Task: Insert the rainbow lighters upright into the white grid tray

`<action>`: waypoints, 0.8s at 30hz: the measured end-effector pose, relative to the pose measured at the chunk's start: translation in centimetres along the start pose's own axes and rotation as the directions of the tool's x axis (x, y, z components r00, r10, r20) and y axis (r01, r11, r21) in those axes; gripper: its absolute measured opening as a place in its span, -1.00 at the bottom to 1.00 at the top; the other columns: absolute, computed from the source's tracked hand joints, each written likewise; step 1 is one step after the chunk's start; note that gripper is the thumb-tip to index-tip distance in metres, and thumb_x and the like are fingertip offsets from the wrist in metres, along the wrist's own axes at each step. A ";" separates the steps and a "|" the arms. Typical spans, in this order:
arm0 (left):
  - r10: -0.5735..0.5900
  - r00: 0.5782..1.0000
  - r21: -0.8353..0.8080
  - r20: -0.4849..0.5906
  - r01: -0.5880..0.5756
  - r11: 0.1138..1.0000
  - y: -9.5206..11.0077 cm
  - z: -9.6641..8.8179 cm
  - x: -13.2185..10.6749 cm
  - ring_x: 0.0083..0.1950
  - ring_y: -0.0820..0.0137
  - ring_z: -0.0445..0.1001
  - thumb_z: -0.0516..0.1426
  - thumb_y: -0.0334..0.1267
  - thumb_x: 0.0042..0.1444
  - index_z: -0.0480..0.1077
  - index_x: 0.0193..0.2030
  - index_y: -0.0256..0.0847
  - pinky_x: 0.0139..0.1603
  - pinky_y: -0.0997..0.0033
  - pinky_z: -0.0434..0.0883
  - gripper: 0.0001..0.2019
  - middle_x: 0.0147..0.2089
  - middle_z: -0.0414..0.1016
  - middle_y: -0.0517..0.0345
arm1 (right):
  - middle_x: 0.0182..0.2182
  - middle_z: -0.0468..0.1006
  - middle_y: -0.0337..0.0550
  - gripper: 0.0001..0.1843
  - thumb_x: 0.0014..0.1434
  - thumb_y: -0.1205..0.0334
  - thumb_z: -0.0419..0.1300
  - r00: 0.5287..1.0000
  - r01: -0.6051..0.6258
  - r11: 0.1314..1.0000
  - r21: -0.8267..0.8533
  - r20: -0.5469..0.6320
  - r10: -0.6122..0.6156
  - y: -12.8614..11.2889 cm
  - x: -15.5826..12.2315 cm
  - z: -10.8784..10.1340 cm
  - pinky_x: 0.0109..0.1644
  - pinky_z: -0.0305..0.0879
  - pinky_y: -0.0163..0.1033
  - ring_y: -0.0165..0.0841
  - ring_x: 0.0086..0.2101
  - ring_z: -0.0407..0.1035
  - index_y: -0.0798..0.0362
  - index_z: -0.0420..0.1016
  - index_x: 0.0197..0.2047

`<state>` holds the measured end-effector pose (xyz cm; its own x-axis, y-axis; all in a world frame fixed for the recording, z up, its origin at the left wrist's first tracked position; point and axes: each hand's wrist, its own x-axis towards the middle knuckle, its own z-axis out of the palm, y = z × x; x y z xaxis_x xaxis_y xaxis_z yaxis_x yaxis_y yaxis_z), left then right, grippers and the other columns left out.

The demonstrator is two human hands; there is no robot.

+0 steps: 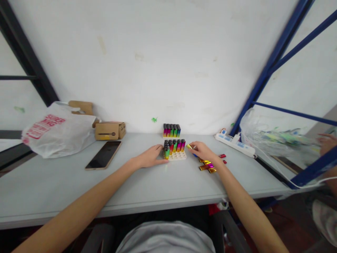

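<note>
My left hand (152,156) is at the left end of a white lighter tray (179,156), thumb along the front corner and fingers behind, gripping that end. Colourful metallic lighters (174,147) stand upright in the tray's back rows, with one more at its front left. Several slots at the front right show bare. Just right of the tray, my right hand (202,151) pinches a lighter (189,146), its yellow end showing and the rest covered by the fingers. Beneath and beside that hand lies a loose pile of shiny lighters (207,166), partly hidden by my wrist.
A second block of upright lighters (171,130) stands against the wall. A phone (104,155), a cardboard box (110,131) and a white plastic bag (61,130) are on the left. A power strip (235,144) lies on the right, near a blue frame (263,80). Another person's hand (328,142) shows beyond it.
</note>
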<state>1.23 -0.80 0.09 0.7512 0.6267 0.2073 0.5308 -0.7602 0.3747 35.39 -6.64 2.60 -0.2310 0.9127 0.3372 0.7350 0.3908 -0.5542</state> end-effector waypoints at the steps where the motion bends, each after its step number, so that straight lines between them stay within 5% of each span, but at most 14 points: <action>1: 0.002 1.000 -0.004 0.000 -0.002 1.000 0.0 0.0 0.0 0.42 -0.14 0.47 0.16 0.44 0.32 0.39 0.33 -0.28 0.49 -0.01 0.38 -0.20 0.40 0.47 -0.34 | -0.28 0.72 -0.05 -0.72 0.31 0.00 0.36 0.998 -0.006 1.000 0.012 -0.060 0.007 0.0 0.1 0.0 -0.13 0.42 -0.17 -0.22 -0.32 0.52 0.05 0.71 -0.14; 6: 0.016 1.000 -0.010 -0.009 -0.016 1.000 -0.1 0.0 0.0 0.38 -0.18 0.50 0.16 0.46 0.31 0.42 0.29 -0.29 0.46 -0.07 0.40 -0.19 0.36 0.51 -0.35 | -0.35 0.70 -0.11 -0.40 0.41 -0.29 0.14 0.967 -0.037 0.987 0.155 -0.244 0.074 -0.1 0.2 0.1 -0.22 0.41 -0.15 -0.22 -0.40 0.47 0.04 0.71 0.07; 11: 0.030 0.999 -0.001 -0.026 -0.030 1.000 -0.4 0.1 -0.1 0.37 -0.13 0.51 0.15 0.49 0.31 0.43 0.29 -0.27 0.45 -0.01 0.42 -0.18 0.34 0.53 -0.31 | -0.21 0.73 -0.07 -0.34 0.23 -0.39 0.32 0.941 -0.006 0.967 0.256 -0.325 0.092 -0.9 0.3 0.3 -0.22 0.38 -0.18 -0.25 -0.33 0.47 0.03 0.66 0.05; 14: 0.038 0.999 -0.004 -0.032 -0.039 0.999 -0.5 0.1 -0.1 0.36 -0.11 0.52 0.16 0.48 0.31 0.43 0.29 -0.25 0.45 0.01 0.42 -0.20 0.33 0.53 -0.28 | -0.43 0.60 -0.16 -0.29 0.06 -0.52 0.41 0.945 -0.075 0.921 0.382 -0.268 0.188 -1.7 0.4 0.4 -0.38 0.26 -0.23 -0.32 -0.45 0.34 0.04 0.60 -0.23; 17: 0.038 0.999 -0.005 -0.032 -0.039 0.999 -0.6 0.1 -0.1 0.36 -0.11 0.52 0.17 0.47 0.31 0.41 0.30 -0.25 0.46 -0.03 0.42 -0.20 0.35 0.52 -0.30 | -0.58 0.37 -0.29 -0.22 0.09 -0.64 0.29 0.951 -0.093 0.880 0.465 -0.219 0.217 -2.7 0.5 0.6 -0.43 0.18 -0.24 -0.38 -0.53 0.21 0.01 0.51 -0.37; 20: 0.029 0.999 -0.010 -0.032 -0.030 1.000 -0.6 0.1 0.0 0.37 -0.14 0.51 0.18 0.46 0.30 0.41 0.29 -0.26 0.48 -0.08 0.40 -0.21 0.36 0.51 -0.32 | -0.57 0.39 -0.26 -0.21 0.25 -0.65 0.11 0.980 -0.035 0.853 0.521 -0.150 0.132 -3.8 0.3 1.0 -0.36 0.27 -0.21 -0.36 -0.51 0.27 -0.01 0.44 -0.40; 24: 0.028 0.999 -0.015 -0.025 -0.029 0.999 -0.4 0.0 -0.1 0.38 -0.13 0.51 0.18 0.45 0.31 0.40 0.29 -0.28 0.48 -0.05 0.40 -0.20 0.36 0.50 -0.32 | -0.48 0.47 -0.27 -0.29 0.31 -0.60 0.11 1.000 -0.019 0.772 0.635 0.008 0.018 -4.5 0.2 2.0 -0.35 0.35 -0.20 -0.37 -0.51 0.32 -0.04 0.36 -0.26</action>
<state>0.95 -0.53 -0.10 0.7557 0.6091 0.2406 0.5032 -0.7752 0.3819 30.72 -7.94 3.63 -0.2227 0.9205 0.3209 0.1667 0.3603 -0.9178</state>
